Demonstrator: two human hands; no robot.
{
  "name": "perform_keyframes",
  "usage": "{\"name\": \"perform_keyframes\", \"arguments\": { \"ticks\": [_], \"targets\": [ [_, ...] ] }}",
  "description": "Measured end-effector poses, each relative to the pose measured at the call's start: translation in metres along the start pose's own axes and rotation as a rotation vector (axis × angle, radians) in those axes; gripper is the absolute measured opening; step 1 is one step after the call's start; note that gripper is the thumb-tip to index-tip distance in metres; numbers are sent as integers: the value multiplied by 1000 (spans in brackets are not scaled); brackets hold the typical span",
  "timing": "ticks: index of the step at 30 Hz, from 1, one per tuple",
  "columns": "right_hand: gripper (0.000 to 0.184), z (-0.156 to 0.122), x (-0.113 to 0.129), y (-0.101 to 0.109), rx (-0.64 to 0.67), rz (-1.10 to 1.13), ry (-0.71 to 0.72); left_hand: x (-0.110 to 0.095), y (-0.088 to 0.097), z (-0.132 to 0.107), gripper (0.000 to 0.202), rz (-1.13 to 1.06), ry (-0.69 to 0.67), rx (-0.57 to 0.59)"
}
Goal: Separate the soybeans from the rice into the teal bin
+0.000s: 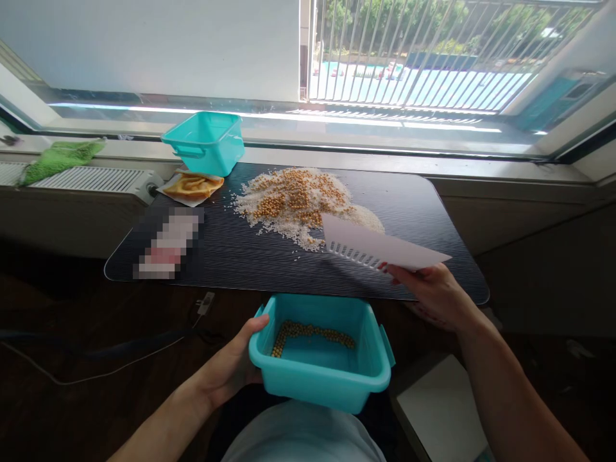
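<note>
My left hand (231,369) grips the left side of a teal plastic tub (366,378) held below the table's front edge; a row of yellow beans (312,333) lies inside it. My right hand (433,292) pinches a white slotted scoop (380,247), whose far edge rests at the right side of a heap of white rice mixed with yellow beans (298,202) on the dark table (231,256).
A second teal tub (206,141) stands at the table's back left, with a yellow wrapper on white paper (192,186) beside it. A radiator (91,179) and green cloth (60,157) sit at left. A window with railings runs behind. A cable (120,359) crosses the floor.
</note>
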State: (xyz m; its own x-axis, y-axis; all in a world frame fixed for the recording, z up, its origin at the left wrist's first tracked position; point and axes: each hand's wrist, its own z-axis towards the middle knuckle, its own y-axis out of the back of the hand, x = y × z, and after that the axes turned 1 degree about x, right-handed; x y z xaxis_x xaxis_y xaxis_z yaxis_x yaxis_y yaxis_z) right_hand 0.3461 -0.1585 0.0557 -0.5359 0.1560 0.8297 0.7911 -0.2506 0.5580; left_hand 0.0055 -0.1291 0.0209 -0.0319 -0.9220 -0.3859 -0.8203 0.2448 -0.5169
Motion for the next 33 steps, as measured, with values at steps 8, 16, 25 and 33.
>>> {"name": "perform_keyframes", "arguments": {
  "ticks": [8, 16, 25, 33],
  "targets": [
    [45, 32, -2, -4, 19, -72, -52, 1, 1, -1, 64, -11, 5, 13],
    [44, 28, 5, -2, 38, 1, -61, -1, 1, 0, 64, -6, 5, 11],
    [47, 30, 15, -6, 96, -15, -20, 0, 0, 0, 66, -15, 13, -9],
    [48, 8, 8, 7, 62, -18, -69, 0, -1, 0, 66, -14, 12, -32]
  ]
}}
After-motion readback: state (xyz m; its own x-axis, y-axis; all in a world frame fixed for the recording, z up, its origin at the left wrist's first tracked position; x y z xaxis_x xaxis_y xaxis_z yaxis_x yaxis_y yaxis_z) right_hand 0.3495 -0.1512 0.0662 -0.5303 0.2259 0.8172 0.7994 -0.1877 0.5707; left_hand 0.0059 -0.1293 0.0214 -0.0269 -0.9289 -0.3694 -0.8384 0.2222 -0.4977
